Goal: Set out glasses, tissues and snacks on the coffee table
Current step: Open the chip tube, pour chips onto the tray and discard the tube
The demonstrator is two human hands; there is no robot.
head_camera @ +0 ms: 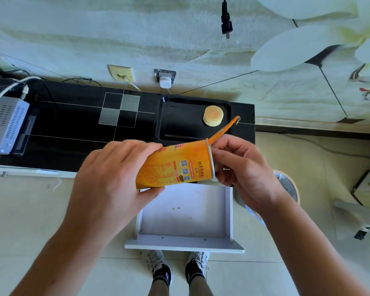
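Observation:
An orange snack box (175, 165) lies on its side in the air above an open white drawer (186, 212). My left hand (113, 178) grips its closed end. My right hand (241, 165) holds its open end, fingers at the rim, and an orange flap sticks up toward the tray. One round yellow cake (213, 115) rests at the right side of a black tray (175, 122) on the black cabinet top (73, 129). No glasses or tissues are in view.
A grey perforated device (6, 124) with white cables sits at the cabinet's left end. Wall sockets and a white plug (165, 81) are behind the tray. A round bin (286, 186) stands on the floor at the right. My shoes (177, 270) stand below the drawer front.

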